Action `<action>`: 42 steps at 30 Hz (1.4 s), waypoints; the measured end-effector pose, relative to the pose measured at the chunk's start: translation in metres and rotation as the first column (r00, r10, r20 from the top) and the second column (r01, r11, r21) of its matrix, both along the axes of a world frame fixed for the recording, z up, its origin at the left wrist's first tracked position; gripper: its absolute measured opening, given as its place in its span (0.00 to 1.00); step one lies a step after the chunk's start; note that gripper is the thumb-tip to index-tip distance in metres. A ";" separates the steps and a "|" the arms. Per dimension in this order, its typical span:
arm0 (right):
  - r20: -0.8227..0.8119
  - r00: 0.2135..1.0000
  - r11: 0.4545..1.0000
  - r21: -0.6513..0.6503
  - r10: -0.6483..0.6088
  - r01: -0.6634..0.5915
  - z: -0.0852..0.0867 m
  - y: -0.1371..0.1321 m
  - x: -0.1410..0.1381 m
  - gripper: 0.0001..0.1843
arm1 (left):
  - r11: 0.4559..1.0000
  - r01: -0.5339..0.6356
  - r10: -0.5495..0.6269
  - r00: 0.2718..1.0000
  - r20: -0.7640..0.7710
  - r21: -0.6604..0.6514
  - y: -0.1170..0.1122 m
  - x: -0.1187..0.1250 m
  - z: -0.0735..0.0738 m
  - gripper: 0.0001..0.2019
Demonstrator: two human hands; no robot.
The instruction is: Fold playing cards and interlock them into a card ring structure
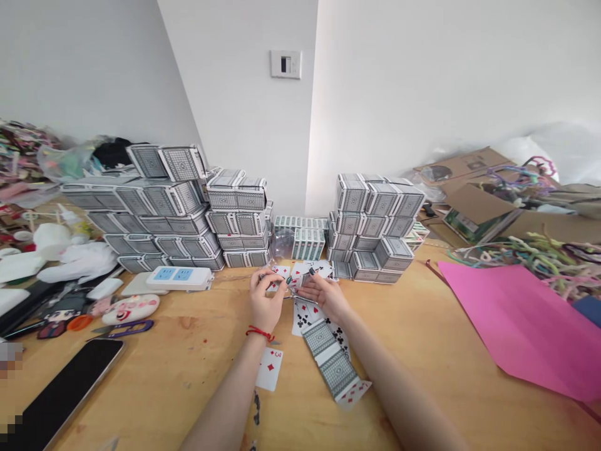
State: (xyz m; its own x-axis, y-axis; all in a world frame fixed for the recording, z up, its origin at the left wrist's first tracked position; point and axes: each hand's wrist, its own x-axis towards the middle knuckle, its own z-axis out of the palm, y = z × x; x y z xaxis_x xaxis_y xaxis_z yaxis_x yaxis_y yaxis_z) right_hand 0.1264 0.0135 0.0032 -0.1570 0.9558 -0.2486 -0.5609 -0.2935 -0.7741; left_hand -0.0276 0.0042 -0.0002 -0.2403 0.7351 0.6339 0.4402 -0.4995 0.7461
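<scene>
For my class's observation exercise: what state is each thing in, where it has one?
Left hand, fingers curled, grip unclear
Right hand, fingers partly extended, grip unclear
Three of diamonds, face up
Card blocks, stacked
Phone, screen dark
Cardboard box, flaps open
Power strip, no visible plugs
Pink sheet, spread out
Snips, lying down; blades unclear

playing card (271, 377) printed with red 3, red diamond signs
</scene>
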 end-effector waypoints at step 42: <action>0.132 0.987 0.989 0.124 -0.090 0.074 0.001 0.000 0.003 0.27 | 0.915 0.370 -0.382 0.923 -0.050 -0.158 -0.004 0.007 0.005 0.10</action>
State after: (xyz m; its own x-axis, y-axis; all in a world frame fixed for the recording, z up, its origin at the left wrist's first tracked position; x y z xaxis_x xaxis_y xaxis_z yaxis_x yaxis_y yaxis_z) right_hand 0.1299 0.0133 0.0043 -0.0492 0.9880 -0.1463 -0.4656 -0.1522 -0.8718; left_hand -0.0210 0.0001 0.0052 0.1176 0.8453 0.5213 0.3004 -0.5306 0.7926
